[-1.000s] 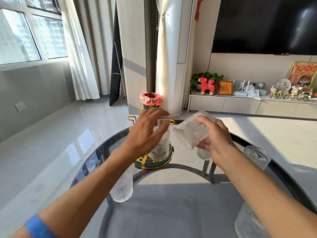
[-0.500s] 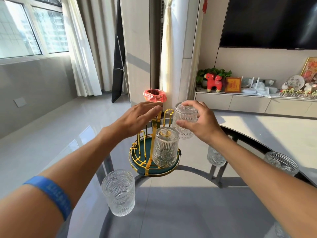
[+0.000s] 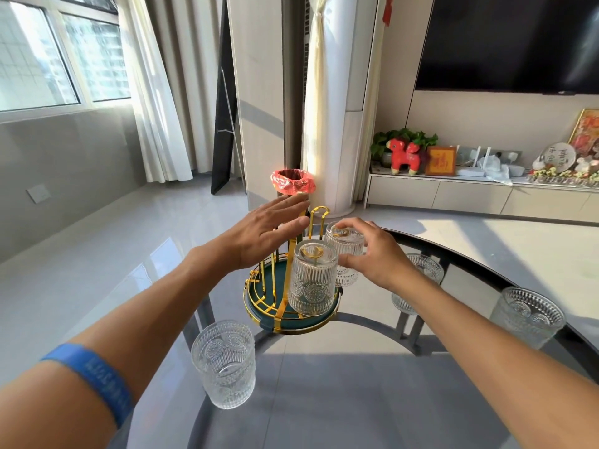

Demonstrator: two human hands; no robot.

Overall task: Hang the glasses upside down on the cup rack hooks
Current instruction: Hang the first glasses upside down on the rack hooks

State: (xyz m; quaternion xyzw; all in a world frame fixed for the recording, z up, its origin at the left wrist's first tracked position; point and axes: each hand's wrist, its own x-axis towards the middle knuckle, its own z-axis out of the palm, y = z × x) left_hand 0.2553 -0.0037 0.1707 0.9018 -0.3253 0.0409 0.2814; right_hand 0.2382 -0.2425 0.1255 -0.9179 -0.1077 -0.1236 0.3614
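A gold wire cup rack (image 3: 278, 306) with a dark green round base stands on the glass table (image 3: 324, 400). One ribbed clear glass (image 3: 311, 280) hangs upside down on a front hook. My right hand (image 3: 372, 254) grips a second upside-down glass (image 3: 345, 251), set over a hook just behind the first. My left hand (image 3: 269, 231) hovers flat and open over the rack's left side, touching nothing I can see. An upright glass (image 3: 225, 362) stands at the near left, another (image 3: 526, 315) at the right, and a third (image 3: 418, 283) behind my right arm.
The round table's dark rim curves behind the rack. On the floor beyond are a bin with a pink bag (image 3: 292, 183) and a white standing air conditioner (image 3: 334, 124). A low TV cabinet (image 3: 479, 196) with ornaments runs along the right wall.
My right hand has turned the glass upside down and lowered it onto a rack hook behind the first glass. My left hand has flattened out over the rack. The camera has tilted down.
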